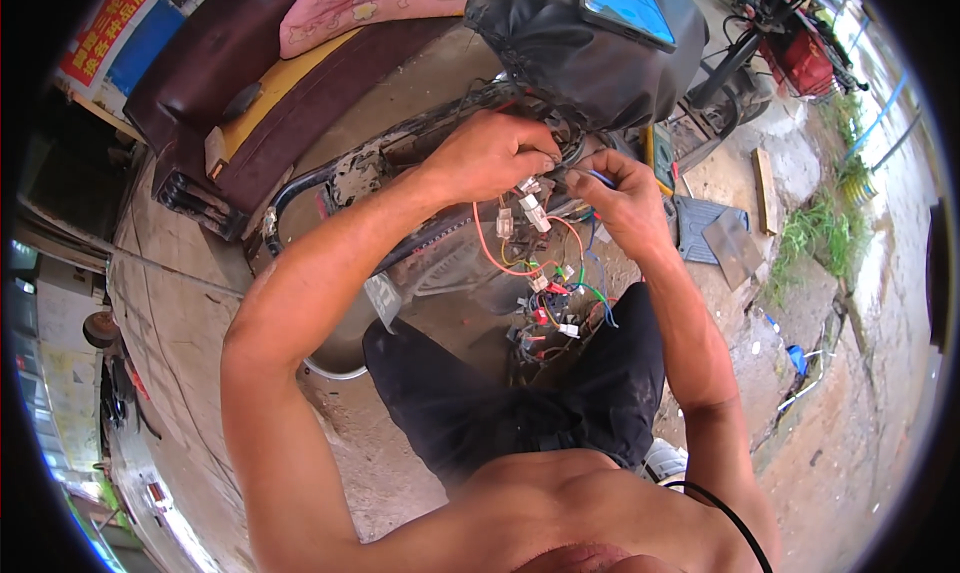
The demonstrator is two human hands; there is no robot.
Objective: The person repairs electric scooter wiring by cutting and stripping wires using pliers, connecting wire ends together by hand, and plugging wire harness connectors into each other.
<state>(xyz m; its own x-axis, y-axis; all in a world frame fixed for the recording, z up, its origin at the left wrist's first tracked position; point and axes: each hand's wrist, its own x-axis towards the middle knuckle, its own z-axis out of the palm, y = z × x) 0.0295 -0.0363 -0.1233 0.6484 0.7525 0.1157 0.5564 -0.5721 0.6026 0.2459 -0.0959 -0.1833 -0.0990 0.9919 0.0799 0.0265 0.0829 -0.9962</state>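
Observation:
My left hand (495, 155) reaches in from the left over a stripped vehicle frame (350, 188), its fingers pinched among dark wires (573, 143). Exactly which strand they hold is hidden. Close beside it, my right hand (625, 198) pinches a thin blue wire (601, 178) between thumb and fingers. Below both hands hangs a loose wiring harness: an orange wire (484, 241), a white connector (535, 213), a second pale connector (504, 223), and several smaller plugs (545, 313) in red, white and black between my knees.
A black cover (600, 58) with a phone-like screen (628, 8) on it stands just beyond my hands. A yellow-edged meter (662, 158) is right of my right hand, near a grey mat (705, 228). A dark red sofa (300, 103) stands far left; a wooden strip (765, 191) lies right.

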